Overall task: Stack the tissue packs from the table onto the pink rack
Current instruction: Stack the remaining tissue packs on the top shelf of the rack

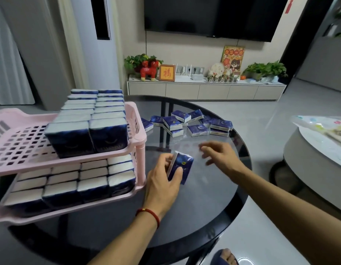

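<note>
The left hand [162,180] is above the table [204,197] with a pack [182,166] in it. The rack [135,127] stands just left of this hand, with packs on both shelves. The right hand [221,155] is to its right. Behind both hands lies a pile of packs [192,122].

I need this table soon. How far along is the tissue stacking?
Mostly done: the pink rack has a full lower tier and two rows on top. The left hand grips one pack; the right hand hovers open. A loose pile still lies on the table.
</note>
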Motion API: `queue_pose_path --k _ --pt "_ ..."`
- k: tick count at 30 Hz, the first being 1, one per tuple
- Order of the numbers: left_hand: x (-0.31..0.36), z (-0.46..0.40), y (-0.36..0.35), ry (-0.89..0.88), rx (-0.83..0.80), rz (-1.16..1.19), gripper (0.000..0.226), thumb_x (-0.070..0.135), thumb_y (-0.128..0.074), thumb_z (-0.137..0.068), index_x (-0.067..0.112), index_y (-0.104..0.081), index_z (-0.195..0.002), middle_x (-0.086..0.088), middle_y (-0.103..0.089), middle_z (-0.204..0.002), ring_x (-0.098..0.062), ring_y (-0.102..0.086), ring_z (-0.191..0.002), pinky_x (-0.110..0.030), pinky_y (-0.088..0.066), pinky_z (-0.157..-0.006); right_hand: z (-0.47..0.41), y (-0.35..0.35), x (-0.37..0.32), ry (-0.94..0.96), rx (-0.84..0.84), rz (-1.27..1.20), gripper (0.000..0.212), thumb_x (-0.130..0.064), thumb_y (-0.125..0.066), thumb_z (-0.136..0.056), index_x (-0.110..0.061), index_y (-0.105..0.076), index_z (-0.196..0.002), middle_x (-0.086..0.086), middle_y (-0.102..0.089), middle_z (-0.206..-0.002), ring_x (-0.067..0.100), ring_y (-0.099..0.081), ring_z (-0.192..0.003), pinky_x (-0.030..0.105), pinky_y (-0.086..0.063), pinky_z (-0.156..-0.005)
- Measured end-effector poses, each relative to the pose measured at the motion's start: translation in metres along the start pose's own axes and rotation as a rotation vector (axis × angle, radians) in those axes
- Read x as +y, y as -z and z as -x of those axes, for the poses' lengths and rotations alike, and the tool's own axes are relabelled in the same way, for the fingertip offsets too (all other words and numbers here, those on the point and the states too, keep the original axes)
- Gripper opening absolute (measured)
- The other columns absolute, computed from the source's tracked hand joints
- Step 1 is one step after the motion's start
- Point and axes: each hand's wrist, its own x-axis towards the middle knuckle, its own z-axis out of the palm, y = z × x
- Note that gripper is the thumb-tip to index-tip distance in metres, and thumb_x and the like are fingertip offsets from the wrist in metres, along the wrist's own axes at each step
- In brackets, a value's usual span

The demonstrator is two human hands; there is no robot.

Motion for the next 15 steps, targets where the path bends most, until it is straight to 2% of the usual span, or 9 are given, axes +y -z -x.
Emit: queue_pose_path --k 2,4,6,8,10,12,13,15 --pt "-0.001 0.000 -0.003 -0.117 0.028 -0.061 0.033 0.005 -0.064 -0.090 0.031 -0.054 -0.108 0.013 -0.059 -0.104 -0.008 -0.054 -0.098 -0.019 -0.042 -0.084 -0.029 0.010 0.017 0.073 0.260 0.352 0.036 -0.020 -0.063 -0.097 -0.014 -0.064 -0.132 0.006 -0.065 -0.132 0.024 -0.064 -0.110 0.044 -0.056 -0.095" --pt "-0.004 0.000 -0.007 -0.188 -0.012 -0.164 0.040 -0.008 -0.059 -0.080 0.026 -0.057 -0.099 0.011 -0.054 -0.113 -0.008 -0.046 -0.108 -0.009 -0.033 -0.090 -0.060 0.023 0.032 0.088 0.373 0.610 0.052 -0.018 -0.064 -0.092 -0.016 -0.053 -0.143 0.010 -0.051 -0.146 0.032 -0.048 -0.130 0.050 -0.045 -0.106" --pt "-0.007 0.000 -0.007 -0.125 -0.083 -0.178 0.039 -0.013 -0.053 -0.075 0.020 -0.062 -0.092 0.008 -0.049 -0.130 -0.004 -0.040 -0.124 0.001 -0.023 -0.096 -0.087 0.034 0.040 -0.005 0.362 0.768 0.068 -0.018 -0.065 -0.090 -0.024 -0.037 -0.152 0.010 -0.030 -0.161 0.036 -0.029 -0.144 0.054 -0.037 -0.110" --pt "-0.010 -0.002 -0.005 -0.048 -0.129 -0.138 0.035 -0.012 -0.050 -0.075 0.016 -0.065 -0.089 0.006 -0.048 -0.136 -0.002 -0.040 -0.130 0.006 -0.019 -0.095 -0.109 0.041 0.048 -0.102 0.302 0.870 0.071 -0.022 -0.062 -0.089 -0.030 -0.031 -0.153 0.006 -0.024 -0.163 0.033 -0.020 -0.149 0.055 -0.033 -0.112" --pt "-0.010 -0.003 -0.004 -0.030 -0.146 -0.098 0.031 -0.011 -0.050 -0.078 0.013 -0.066 -0.089 0.006 -0.053 -0.131 -0.004 -0.047 -0.128 0.005 -0.024 -0.095 -0.121 0.044 0.058 -0.135 0.266 0.899 0.062 -0.021 -0.055 -0.092 -0.031 -0.036 -0.150 0.005 -0.036 -0.155 0.033 -0.029 -0.144 0.055 -0.034 -0.110" --pt "-0.006 -0.003 -0.003 -0.028 -0.146 -0.067 0.024 -0.006 -0.055 -0.083 0.014 -0.061 -0.094 0.008 -0.056 -0.123 -0.005 -0.054 -0.113 -0.002 -0.036 -0.093 -0.123 0.045 0.063 -0.086 0.316 0.926 0.052 -0.013 -0.054 -0.094 -0.026 -0.045 -0.144 0.009 -0.049 -0.144 0.036 -0.043 -0.131 0.053 -0.037 -0.103" --pt "-0.005 -0.002 -0.003 -0.028 -0.144 -0.062 0.021 0.001 -0.059 -0.085 0.017 -0.057 -0.098 0.011 -0.056 -0.118 -0.004 -0.055 -0.106 -0.006 -0.041 -0.089 -0.121 0.046 0.063 -0.039 0.351 0.962 0.048 -0.008 -0.056 -0.093 -0.022 -0.049 -0.139 0.012 -0.054 -0.139 0.038 -0.048 -0.124 0.051 -0.039 -0.098" --pt "-0.001 0.001 -0.002 -0.033 -0.165 -0.051 0.025 0.021 -0.063 -0.085 0.024 -0.051 -0.107 0.017 -0.052 -0.111 -0.002 -0.052 -0.102 -0.006 -0.040 -0.083 -0.112 0.050 0.060 0.052 0.388 1.031 0.042 -0.001 -0.061 -0.090 -0.016 -0.054 -0.129 0.017 -0.060 -0.127 0.041 -0.053 -0.110 0.048 -0.042 -0.087"
